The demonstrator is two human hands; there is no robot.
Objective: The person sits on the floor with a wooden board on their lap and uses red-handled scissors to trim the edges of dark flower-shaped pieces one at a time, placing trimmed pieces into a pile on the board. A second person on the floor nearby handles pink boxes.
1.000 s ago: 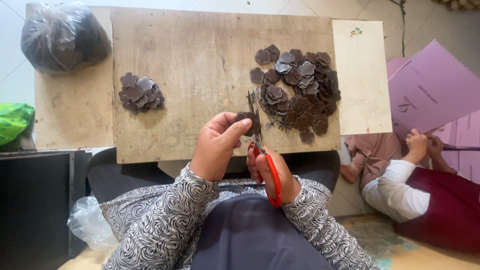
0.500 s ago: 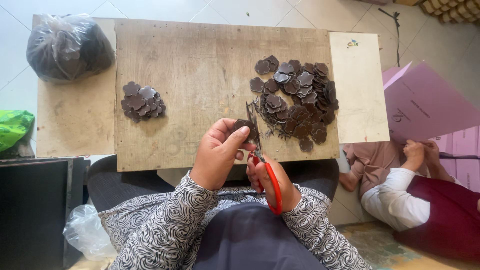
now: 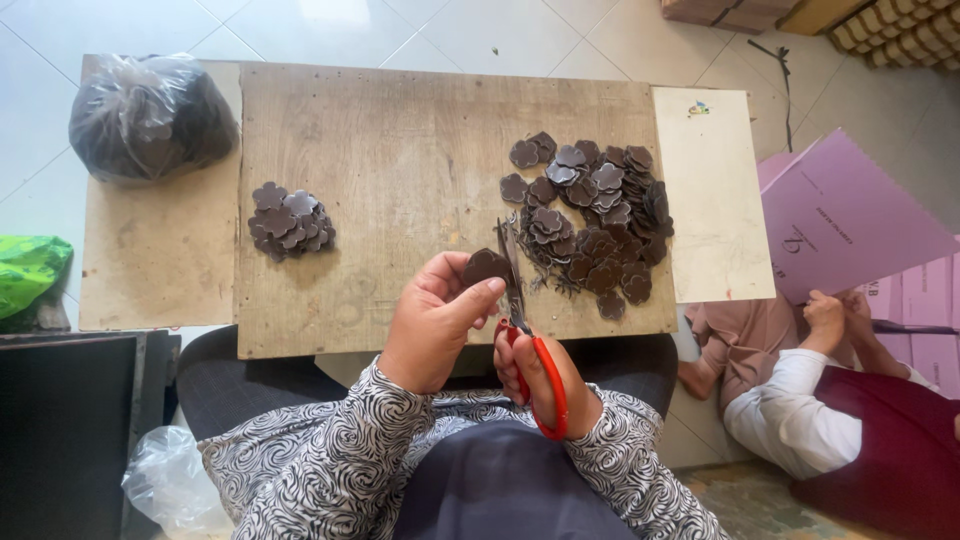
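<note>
Here, going left to right: the left hand [image 3: 432, 320] pinches a dark brown flower-shaped piece [image 3: 485, 267] between thumb and fingers — right beside it the right hand [image 3: 537, 372] is closed through the red-handled scissors [image 3: 528, 335], blades at the piece's edge; beyond lies a heap of cut pieces [image 3: 592, 222].

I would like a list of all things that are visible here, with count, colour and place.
wooden board: one, brown, centre
large pile of flower-shaped pieces: many, dark brown, board's right
small pile of pieces: several, dark brown, board's left
plastic bag of pieces: one, clear, upper left
green bag: one, left edge
purple cards: several, right
other person: one, lower right
flower piece: one, dark brown, in left hand
scissors: one, red handles, in right hand
left hand
right hand
</note>
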